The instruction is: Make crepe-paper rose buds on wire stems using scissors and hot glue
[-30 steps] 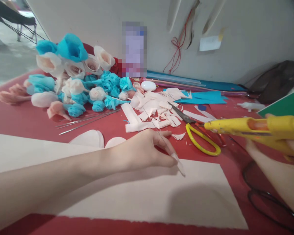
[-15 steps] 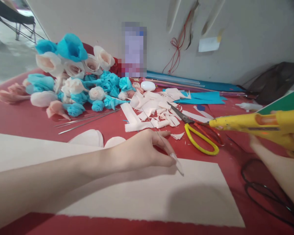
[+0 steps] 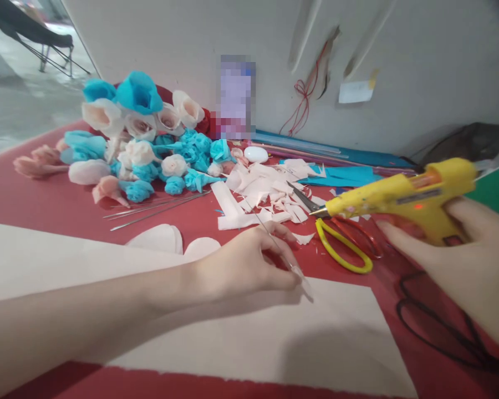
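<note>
Fingers of the left hand [image 3: 245,255], at the middle of the frame, pinch a thin wire [image 3: 256,214] and a small pale paper piece [image 3: 306,289] at its lower end, just right of centre over a large pale sheet [image 3: 183,338]; whether the piece touches the sheet I cannot tell. At the right, the right hand [image 3: 469,255] is wrapped around a yellow glue gun [image 3: 399,194], its metal nozzle pointing left and a small orange light glowing on its side. Below it, at lower right, a black cord [image 3: 482,357] loops over the red tabletop [image 3: 45,199]. Scissors [image 3: 322,237] with one yellow and one red handle lie beneath the nozzle. Left of centre, rounded paper cutouts [image 3: 156,239] sit behind the left forearm, with loose metal wires [image 3: 158,211] beyond. Pale paper scraps [image 3: 258,188] are heaped mid-frame; blue, white and peach paper flowers [image 3: 139,94] crowd the upper left. Farther back, a red string [image 3: 303,94] hangs on the grey wall [image 3: 149,39].
</note>
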A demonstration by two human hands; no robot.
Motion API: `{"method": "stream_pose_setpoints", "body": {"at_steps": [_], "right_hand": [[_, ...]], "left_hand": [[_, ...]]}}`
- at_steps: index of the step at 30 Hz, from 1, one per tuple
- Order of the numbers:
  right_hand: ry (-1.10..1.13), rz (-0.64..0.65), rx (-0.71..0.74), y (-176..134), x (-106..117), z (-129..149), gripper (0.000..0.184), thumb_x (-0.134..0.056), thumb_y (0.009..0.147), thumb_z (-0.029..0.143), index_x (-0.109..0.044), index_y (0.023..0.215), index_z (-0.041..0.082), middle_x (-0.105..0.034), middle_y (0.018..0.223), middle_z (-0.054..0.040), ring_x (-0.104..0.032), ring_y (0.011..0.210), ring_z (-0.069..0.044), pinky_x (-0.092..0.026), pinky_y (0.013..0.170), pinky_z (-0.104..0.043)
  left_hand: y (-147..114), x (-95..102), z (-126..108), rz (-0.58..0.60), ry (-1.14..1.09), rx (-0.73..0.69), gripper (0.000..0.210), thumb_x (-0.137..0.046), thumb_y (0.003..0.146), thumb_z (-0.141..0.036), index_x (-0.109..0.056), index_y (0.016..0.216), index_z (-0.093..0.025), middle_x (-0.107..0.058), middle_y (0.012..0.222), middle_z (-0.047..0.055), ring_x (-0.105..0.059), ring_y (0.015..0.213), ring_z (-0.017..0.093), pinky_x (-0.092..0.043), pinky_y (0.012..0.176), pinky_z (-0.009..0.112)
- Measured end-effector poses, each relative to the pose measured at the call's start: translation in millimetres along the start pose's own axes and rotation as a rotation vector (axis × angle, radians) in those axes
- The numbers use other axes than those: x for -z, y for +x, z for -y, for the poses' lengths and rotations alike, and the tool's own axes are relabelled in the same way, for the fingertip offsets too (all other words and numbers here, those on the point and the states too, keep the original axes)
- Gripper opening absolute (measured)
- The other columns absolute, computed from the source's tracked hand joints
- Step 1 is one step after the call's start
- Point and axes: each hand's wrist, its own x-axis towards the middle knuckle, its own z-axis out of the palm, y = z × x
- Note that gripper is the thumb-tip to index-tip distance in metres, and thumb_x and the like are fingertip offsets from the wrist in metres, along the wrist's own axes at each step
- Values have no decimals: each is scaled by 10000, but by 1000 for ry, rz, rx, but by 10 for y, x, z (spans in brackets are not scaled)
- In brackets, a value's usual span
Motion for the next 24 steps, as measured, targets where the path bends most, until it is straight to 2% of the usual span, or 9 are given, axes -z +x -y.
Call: {"method": "stream_pose_setpoints", "body": {"at_steps": [2,4,7,11,15,21,24], "right_hand": [[-16,-17,78,74,-53,63,356,-507,714,543,-512,677,189,-519,590,9,-471,483,-137,-341,445,-240],[-67,-37,137,104,-126,47,340,-482,733,517,-518,691,182,-508,587,11,-472,487,-133,-321,431,-227],[-126,-66,172,92,-228,-19,373,-433,750,526,-509,661,172,-524,600,-7,-499,534,-158,-312,426,-230],[-189,-111,201,56,-291,-35,347,-436,756,480,-563,720,159,-570,659,-22,-534,585,-182,-306,428,-238],[-225,-130,246,29,-304,-15,276,-459,752,395,-582,753,149,-584,706,-14,-552,596,-162,-298,420,-227],[-259,-157,305,-3,-302,-4,234,-480,755,349,-592,773,144,-587,718,3,-534,554,-142,-283,410,-234],[-273,-162,327,-4,-296,17,191,-501,752,307,-599,803,151,-583,711,12,-527,555,-136,-287,420,-230]], "left_hand": [[4,-18,12,-11,-37,30,82,-585,666,-185,-648,686,-137,-582,1070,61,-563,966,178,-490,748,220],[10,-32,23,-14,-48,41,83,-583,665,-185,-646,688,-136,-596,967,48,-589,824,143,-496,709,219],[20,-29,24,-24,-25,50,79,-594,661,-205,-642,673,-143,-586,911,34,-576,776,122,-492,644,193],[48,60,-54,-41,88,-9,82,-600,667,-223,-648,654,-158,-607,917,31,-535,981,160,-475,705,177],[118,199,-219,21,184,8,84,-597,683,-244,-663,666,-194,-648,966,15,-326,1253,188,-436,802,186],[331,310,-288,144,271,-26,90,-597,689,-268,-663,668,-211,-673,973,-14,-211,1315,157,-315,979,208],[431,355,-245,210,255,-22,126,-590,704,-298,-664,679,-198,-696,894,12,-234,1308,161,-311,994,238]]}}
